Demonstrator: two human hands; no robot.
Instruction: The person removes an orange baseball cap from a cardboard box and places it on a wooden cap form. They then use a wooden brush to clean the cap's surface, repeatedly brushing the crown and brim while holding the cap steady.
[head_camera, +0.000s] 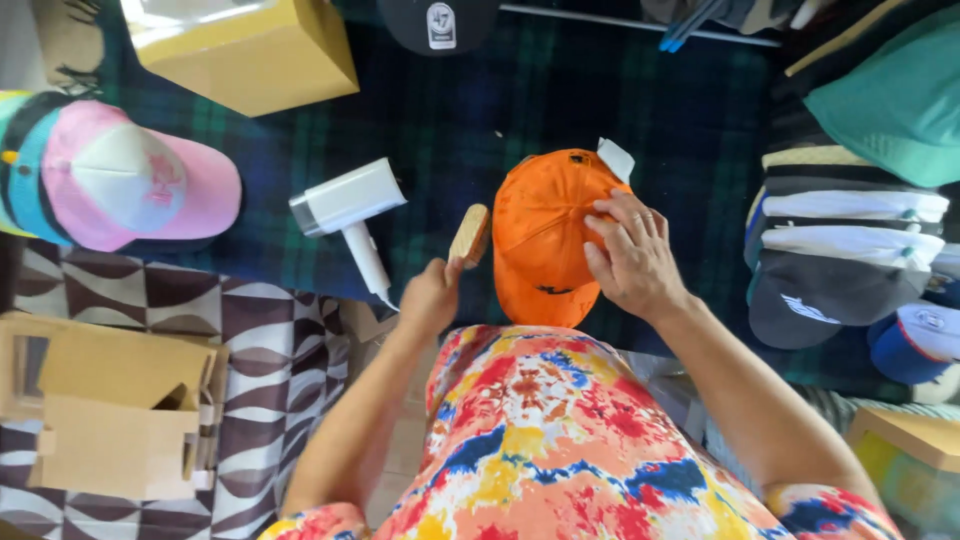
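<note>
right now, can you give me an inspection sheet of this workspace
surface: dark plaid cloth, with a brown-and-cream patterned cloth beside it.
job's things: orange cap lying on the plaid, white tag at its far edge; wooden brush.
clutter: white handheld steamer, pink cap, stack of caps, yellow box, cardboard pieces.
grippers: left hand grips the brush beside the cap; right hand lies flat on the cap.
cables: nothing seen.
surroundings: more caps at the far edge and right, a green one among them.
</note>
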